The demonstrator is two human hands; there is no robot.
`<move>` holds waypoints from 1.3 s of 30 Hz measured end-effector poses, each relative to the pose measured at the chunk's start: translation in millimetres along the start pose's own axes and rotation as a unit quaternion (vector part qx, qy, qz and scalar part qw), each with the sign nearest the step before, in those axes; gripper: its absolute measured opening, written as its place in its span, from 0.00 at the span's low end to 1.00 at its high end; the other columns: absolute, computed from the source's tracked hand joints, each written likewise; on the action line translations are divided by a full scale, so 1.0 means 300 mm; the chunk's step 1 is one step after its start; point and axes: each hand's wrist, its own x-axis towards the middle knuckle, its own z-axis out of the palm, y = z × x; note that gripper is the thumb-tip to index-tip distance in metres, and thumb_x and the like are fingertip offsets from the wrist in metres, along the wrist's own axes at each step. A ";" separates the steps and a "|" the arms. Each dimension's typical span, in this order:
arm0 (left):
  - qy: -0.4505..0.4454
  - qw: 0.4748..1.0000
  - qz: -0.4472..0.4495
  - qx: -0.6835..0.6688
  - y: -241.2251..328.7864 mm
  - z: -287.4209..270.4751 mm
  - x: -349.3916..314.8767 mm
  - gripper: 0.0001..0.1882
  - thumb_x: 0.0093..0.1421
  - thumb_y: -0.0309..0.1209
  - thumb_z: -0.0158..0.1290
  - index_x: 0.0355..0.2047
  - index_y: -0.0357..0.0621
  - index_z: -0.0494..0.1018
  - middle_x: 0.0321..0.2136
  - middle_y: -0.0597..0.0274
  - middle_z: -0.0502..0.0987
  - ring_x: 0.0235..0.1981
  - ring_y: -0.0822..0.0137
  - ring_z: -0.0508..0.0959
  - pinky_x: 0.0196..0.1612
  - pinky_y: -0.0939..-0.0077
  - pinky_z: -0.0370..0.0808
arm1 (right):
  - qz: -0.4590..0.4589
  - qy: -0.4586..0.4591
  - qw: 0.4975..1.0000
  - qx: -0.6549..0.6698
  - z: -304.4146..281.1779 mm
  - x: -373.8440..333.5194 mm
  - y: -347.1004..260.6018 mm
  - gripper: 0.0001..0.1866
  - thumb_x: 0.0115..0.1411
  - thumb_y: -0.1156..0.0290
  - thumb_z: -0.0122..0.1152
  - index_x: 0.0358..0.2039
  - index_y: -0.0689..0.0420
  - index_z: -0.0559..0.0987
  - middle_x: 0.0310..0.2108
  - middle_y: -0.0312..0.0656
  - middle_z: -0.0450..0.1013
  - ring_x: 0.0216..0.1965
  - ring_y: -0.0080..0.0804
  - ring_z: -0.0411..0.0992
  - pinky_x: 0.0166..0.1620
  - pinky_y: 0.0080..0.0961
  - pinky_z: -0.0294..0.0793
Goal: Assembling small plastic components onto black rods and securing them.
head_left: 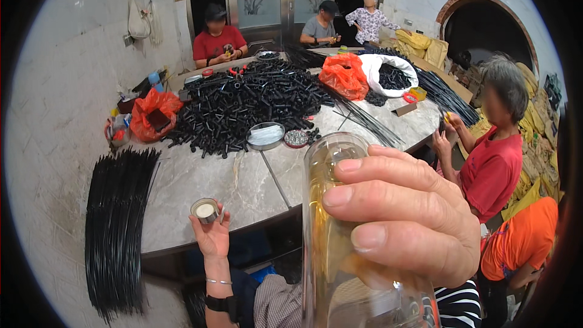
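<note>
Close up, my right hand [413,212] is wrapped round a clear drinking bottle [322,249] of pale yellow liquid. It fills much of the lower middle of the head view. Its fingers lie across the bottle's side, and the thumb is hidden. Lower and further left, my left hand [214,242] holds a round bottle cap [205,210] with a metallic rim and pale inside, its fingers curled round the edge. The cap is over the table's near edge, apart from the bottle.
A large heap of black tubular pieces [243,103] covers the grey table [200,176]. Black rods [118,225] overhang its left side. A clear round dish [266,136] and an orange bag [344,76] stand on it. Several people sit or stand around, one in red [495,167] at right.
</note>
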 end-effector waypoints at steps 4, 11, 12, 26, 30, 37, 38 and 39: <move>0.000 1.000 0.003 0.001 -0.004 0.015 0.004 0.30 0.59 0.55 0.54 0.52 0.45 0.68 0.48 0.56 0.74 0.47 0.61 0.75 0.47 0.64 0.75 | 0.005 -0.003 1.000 0.001 -0.009 -0.003 -0.006 0.17 0.59 0.63 0.63 0.44 0.56 0.71 0.45 0.52 0.75 0.48 0.52 0.75 0.55 0.50 0.70; 0.005 1.000 0.005 -0.002 -0.002 0.005 0.005 0.30 0.59 0.55 0.54 0.52 0.45 0.69 0.48 0.55 0.74 0.47 0.61 0.76 0.46 0.63 0.75 | 0.012 0.007 1.000 0.001 0.004 0.000 -0.004 0.16 0.59 0.64 0.62 0.44 0.56 0.71 0.45 0.52 0.75 0.48 0.51 0.75 0.54 0.50 0.70; 0.007 1.000 0.006 -0.002 -0.004 0.005 0.005 0.30 0.59 0.55 0.54 0.52 0.45 0.69 0.48 0.55 0.74 0.47 0.61 0.76 0.47 0.63 0.75 | 0.014 0.009 1.000 -0.004 0.003 0.000 -0.005 0.16 0.59 0.64 0.62 0.44 0.56 0.71 0.44 0.52 0.76 0.47 0.51 0.75 0.54 0.50 0.70; 0.001 0.999 -0.037 -0.023 -0.028 -0.085 0.016 0.32 0.59 0.55 0.53 0.55 0.46 0.67 0.50 0.55 0.73 0.49 0.61 0.75 0.48 0.64 0.75 | 0.072 0.032 0.994 0.073 0.069 -0.026 0.057 0.15 0.55 0.69 0.63 0.42 0.57 0.73 0.43 0.52 0.76 0.47 0.52 0.75 0.53 0.47 0.71; 0.009 1.000 -0.024 -0.001 -0.026 -0.055 0.005 0.33 0.60 0.55 0.52 0.57 0.45 0.65 0.53 0.54 0.71 0.50 0.61 0.74 0.48 0.64 0.75 | 0.073 0.020 0.988 0.135 0.098 -0.071 0.125 0.16 0.55 0.70 0.63 0.44 0.59 0.75 0.44 0.51 0.76 0.48 0.51 0.74 0.53 0.43 0.72; 0.016 0.999 -0.034 0.018 -0.019 -0.061 -0.014 0.32 0.61 0.53 0.52 0.57 0.45 0.66 0.52 0.54 0.72 0.48 0.57 0.75 0.48 0.62 0.74 | 0.208 -0.095 0.905 0.359 0.190 -0.181 0.233 0.37 0.41 0.72 0.72 0.54 0.67 0.68 0.48 0.54 0.72 0.49 0.45 0.73 0.53 0.33 0.71; 0.028 0.999 -0.028 0.025 -0.012 -0.072 -0.024 0.32 0.61 0.53 0.52 0.57 0.45 0.66 0.52 0.54 0.72 0.48 0.57 0.75 0.48 0.62 0.74 | 0.205 -0.100 0.900 0.372 0.233 -0.212 0.254 0.37 0.41 0.72 0.72 0.54 0.67 0.68 0.48 0.54 0.72 0.49 0.45 0.73 0.53 0.33 0.71; 0.025 0.999 -0.033 0.022 -0.011 -0.074 -0.030 0.31 0.61 0.53 0.52 0.57 0.45 0.66 0.51 0.55 0.73 0.48 0.56 0.75 0.48 0.60 0.74 | 0.232 -0.109 0.893 0.370 0.279 -0.249 0.266 0.38 0.41 0.72 0.71 0.54 0.67 0.68 0.47 0.54 0.72 0.49 0.44 0.73 0.53 0.31 0.70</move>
